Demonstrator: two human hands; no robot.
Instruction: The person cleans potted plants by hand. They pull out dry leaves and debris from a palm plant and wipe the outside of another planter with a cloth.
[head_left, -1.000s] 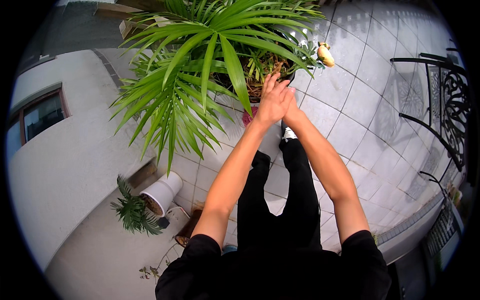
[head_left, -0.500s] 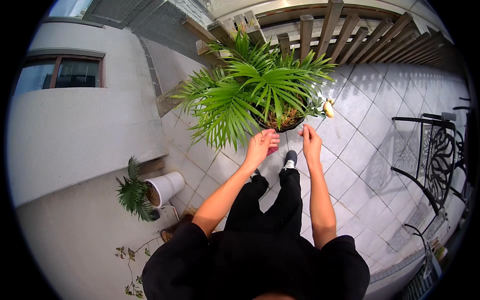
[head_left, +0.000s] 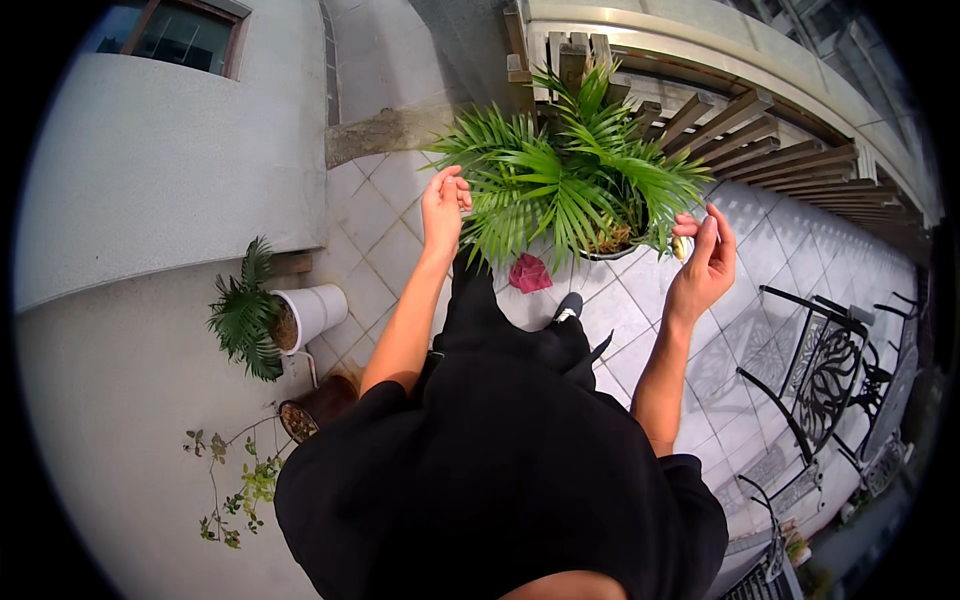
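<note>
The potted plant (head_left: 560, 182) stands between our left hand (head_left: 441, 212) and right hand (head_left: 703, 264), which have spread wider apart, so neither grips it. The left is loosely curled, apparently empty; the right, half open, overlaps the yellow flower (head_left: 681, 248), contact unclear.

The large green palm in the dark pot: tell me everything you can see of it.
The bushy green palm plant stands in a dark, rounded pot on pale grey tiles, beside slatted brown wooden fencing. Long, narrow, pointed leaflets fan from arching fronds. Dry-looking brown litter shows at its base. The bare left hand and right hand flank it; contact is unclear.
</note>
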